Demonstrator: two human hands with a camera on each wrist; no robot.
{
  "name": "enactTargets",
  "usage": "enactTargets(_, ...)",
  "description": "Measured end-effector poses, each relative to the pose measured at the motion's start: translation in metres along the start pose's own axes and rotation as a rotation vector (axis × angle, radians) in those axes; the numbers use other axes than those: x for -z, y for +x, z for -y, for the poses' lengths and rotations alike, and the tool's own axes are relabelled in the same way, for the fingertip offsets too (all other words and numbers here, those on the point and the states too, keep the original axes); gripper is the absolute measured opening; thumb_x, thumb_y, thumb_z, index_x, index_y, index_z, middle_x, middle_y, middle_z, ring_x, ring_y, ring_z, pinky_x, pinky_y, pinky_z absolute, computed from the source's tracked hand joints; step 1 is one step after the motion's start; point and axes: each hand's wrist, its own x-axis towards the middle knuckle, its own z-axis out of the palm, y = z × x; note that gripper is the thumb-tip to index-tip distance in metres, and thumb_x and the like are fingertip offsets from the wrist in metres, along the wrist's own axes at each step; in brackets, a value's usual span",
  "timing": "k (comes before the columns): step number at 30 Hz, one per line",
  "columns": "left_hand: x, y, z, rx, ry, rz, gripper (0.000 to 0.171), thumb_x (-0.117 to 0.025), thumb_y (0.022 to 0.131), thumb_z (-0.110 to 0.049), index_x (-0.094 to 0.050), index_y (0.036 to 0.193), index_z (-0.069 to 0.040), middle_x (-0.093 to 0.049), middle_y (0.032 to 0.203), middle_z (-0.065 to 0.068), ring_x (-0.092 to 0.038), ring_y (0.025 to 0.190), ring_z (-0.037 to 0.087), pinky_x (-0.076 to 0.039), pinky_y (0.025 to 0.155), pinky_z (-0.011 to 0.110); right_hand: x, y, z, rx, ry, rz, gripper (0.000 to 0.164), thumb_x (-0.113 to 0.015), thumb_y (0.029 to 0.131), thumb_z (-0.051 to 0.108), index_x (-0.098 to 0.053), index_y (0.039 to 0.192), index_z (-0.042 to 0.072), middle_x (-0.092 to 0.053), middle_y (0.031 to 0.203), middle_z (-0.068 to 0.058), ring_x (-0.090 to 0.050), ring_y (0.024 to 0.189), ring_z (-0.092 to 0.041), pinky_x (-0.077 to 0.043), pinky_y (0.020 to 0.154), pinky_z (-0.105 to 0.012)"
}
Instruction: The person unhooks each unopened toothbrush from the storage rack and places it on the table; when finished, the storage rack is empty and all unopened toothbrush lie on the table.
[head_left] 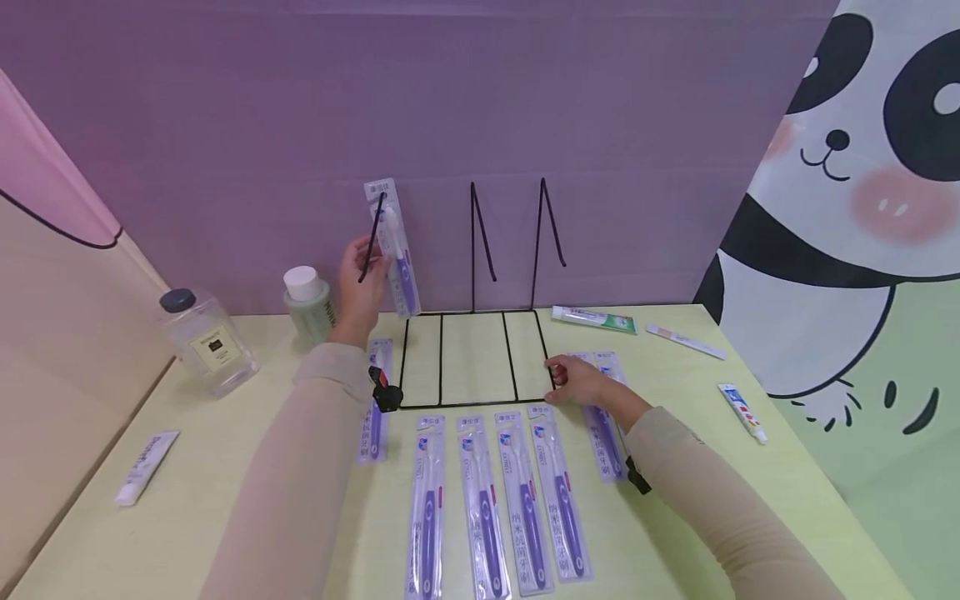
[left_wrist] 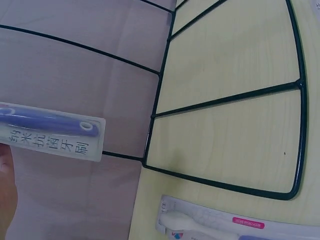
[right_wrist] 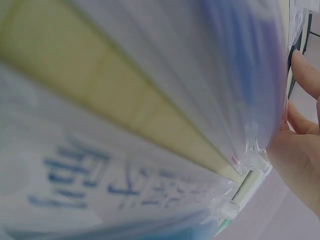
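Observation:
A black wire rack (head_left: 472, 405) stands on the table with upright hooks at its back. One packaged toothbrush (head_left: 397, 250) is at the left hook (head_left: 372, 237), its card top level with the hook's upper end. My left hand (head_left: 362, 287) pinches that package by its left edge, behind the hook; in the left wrist view its lower end (left_wrist: 50, 127) shows a purple handle. At the rack base's right side, my right hand (head_left: 581, 382) pinches the wire between thumb and fingers. Several more packaged toothbrushes (head_left: 487, 508) lie in front of the rack.
Packaged toothbrushes lie under the right forearm (head_left: 606, 442) and beside the left forearm (head_left: 372, 433). A white-capped bottle (head_left: 309, 304) and a clear dark-capped bottle (head_left: 213, 346) stand left. Tubes lie left (head_left: 146, 468) and right (head_left: 742, 412); a green-white tube (head_left: 594, 319) lies behind.

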Motion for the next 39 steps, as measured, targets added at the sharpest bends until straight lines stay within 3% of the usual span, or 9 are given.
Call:
enactTargets(4, -0.002, -0.002, -0.003, -0.040, 0.033, 0.017, 0.035, -0.058, 0.088, -0.004, -0.053, 0.122, -0.010, -0.054, 0.108, 0.009, -0.049, 0.098, 0.019, -0.040, 0.085, 0.030, 0.000, 0.001, -0.002, -0.003, -0.002, 0.003, 0.064, -0.075, 0.074, 0.010, -0.043, 0.130, 0.007, -0.048, 0.098, -0.004, -0.043, 0.087, -0.018, -0.037, 0.076, -0.032)
enactTargets(6, -0.003, -0.002, -0.005, -0.089, 0.082, 0.050, 0.034, -0.059, 0.088, -0.006, -0.055, 0.121, -0.010, -0.055, 0.107, 0.010, -0.050, 0.097, 0.019, -0.040, 0.085, 0.030, -0.001, 0.002, -0.002, -0.004, 0.001, 0.003, 0.064, -0.075, 0.074, 0.010, -0.044, 0.130, 0.007, -0.048, 0.098, -0.004, -0.043, 0.087, -0.018, -0.037, 0.076, -0.032)
enactTargets(10, -0.002, -0.007, -0.009, -0.105, 0.205, 0.132, 0.033, -0.059, 0.088, -0.009, -0.056, 0.121, -0.012, -0.055, 0.106, 0.008, -0.052, 0.095, 0.018, -0.040, 0.083, 0.030, -0.001, 0.004, 0.000, 0.006, 0.007, 0.006, 0.064, -0.075, 0.074, 0.010, -0.043, 0.130, 0.007, -0.047, 0.098, -0.004, -0.043, 0.087, -0.018, -0.037, 0.075, -0.032)
enactTargets(16, 0.021, -0.034, -0.012, -0.069, 0.348, 0.267, 0.035, -0.058, 0.088, -0.007, -0.055, 0.122, -0.010, -0.056, 0.103, 0.010, -0.054, 0.089, 0.019, -0.044, 0.074, 0.027, -0.002, 0.007, 0.004, 0.028, 0.033, 0.024, 0.064, -0.074, 0.074, 0.008, -0.043, 0.130, 0.004, -0.046, 0.096, -0.005, -0.042, 0.084, -0.018, -0.036, 0.072, -0.032)
enactTargets(22, 0.072, -0.070, 0.008, 0.040, 0.457, 0.338, 0.037, -0.056, 0.089, -0.007, -0.052, 0.125, -0.004, -0.055, 0.106, 0.016, -0.054, 0.092, 0.027, -0.046, 0.070, 0.030, -0.002, 0.009, 0.002, 0.025, 0.050, 0.038, 0.064, -0.074, 0.075, 0.007, -0.042, 0.130, 0.003, -0.046, 0.095, -0.005, -0.042, 0.084, -0.018, -0.036, 0.072, -0.033)
enactTargets(25, 0.100, -0.085, 0.021, 0.116, 0.527, 0.327, 0.037, -0.054, 0.090, -0.009, -0.050, 0.126, -0.002, -0.053, 0.109, 0.018, -0.054, 0.094, 0.029, -0.048, 0.069, 0.031, 0.000, 0.010, 0.001, 0.031, 0.044, 0.035, 0.065, -0.074, 0.075, 0.008, -0.042, 0.131, 0.003, -0.046, 0.096, -0.005, -0.042, 0.085, -0.018, -0.036, 0.073, -0.032)
enactTargets(29, 0.130, -0.096, 0.036, 0.248, 0.531, 0.281, 0.038, -0.051, 0.092, -0.009, -0.046, 0.129, 0.000, -0.050, 0.110, 0.019, -0.054, 0.090, 0.026, -0.050, 0.067, 0.027, 0.002, 0.009, 0.002, 0.041, 0.034, 0.030, 0.064, -0.074, 0.075, 0.008, -0.042, 0.130, 0.002, -0.047, 0.096, -0.006, -0.043, 0.085, -0.018, -0.037, 0.073, -0.032)
enactTargets(33, 0.144, -0.098, 0.046, 0.340, 0.520, 0.278, 0.040, -0.049, 0.092, -0.008, -0.042, 0.130, 0.004, -0.049, 0.110, 0.022, -0.055, 0.084, 0.021, -0.050, 0.067, 0.028, 0.003, 0.008, 0.002, 0.025, 0.030, 0.022, 0.064, -0.074, 0.075, 0.008, -0.042, 0.130, 0.003, -0.047, 0.095, -0.006, -0.043, 0.084, -0.018, -0.037, 0.072, -0.032)
enactTargets(39, 0.148, -0.097, 0.056, 0.414, 0.568, 0.264, 0.040, -0.049, 0.090, -0.007, -0.043, 0.127, 0.009, -0.052, 0.110, 0.026, -0.057, 0.076, 0.016, -0.050, 0.064, 0.026, 0.003, 0.007, 0.003, 0.039, 0.020, 0.026, 0.066, -0.074, 0.075, 0.009, -0.041, 0.132, 0.003, -0.047, 0.097, -0.006, -0.043, 0.086, -0.019, -0.037, 0.074, -0.033)
